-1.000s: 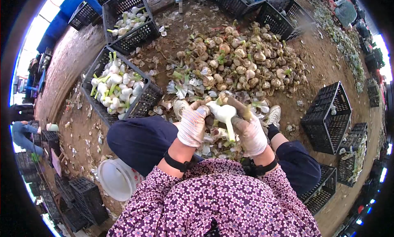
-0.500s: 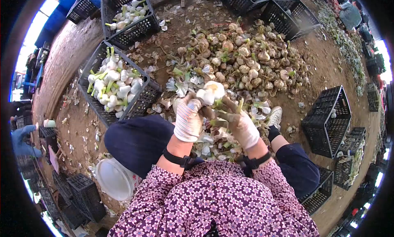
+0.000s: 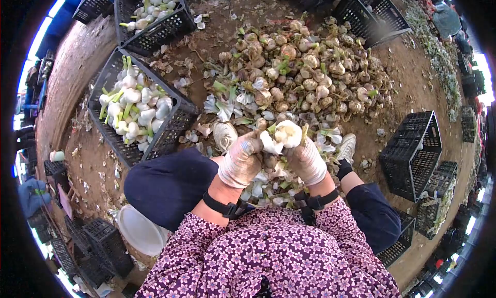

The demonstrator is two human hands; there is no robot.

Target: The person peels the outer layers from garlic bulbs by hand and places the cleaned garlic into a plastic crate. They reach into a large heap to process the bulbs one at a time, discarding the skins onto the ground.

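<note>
I sit on the ground with both gloved hands raised over my knees. My left hand (image 3: 240, 161) and my right hand (image 3: 306, 161) together grip one garlic bulb (image 3: 287, 133), white where its skin is off. A loose white skin flap sticks out between my fingers. A heap of peelings and cut stalks (image 3: 268, 187) lies under my hands. Beyond them spreads a big pile of unpeeled, dirty garlic bulbs (image 3: 305, 73).
A black crate of peeled white garlic (image 3: 135, 106) stands to my left, another filled crate (image 3: 150, 14) behind it. Black crates without garlic sit at right (image 3: 413, 153) and far back (image 3: 369, 19). A white bucket (image 3: 140, 231) is by my left thigh. Other people work at the edges.
The bulb turned in my hands, its stalk no longer shows, and my hands have closed together around it. The camera tilted slightly.
</note>
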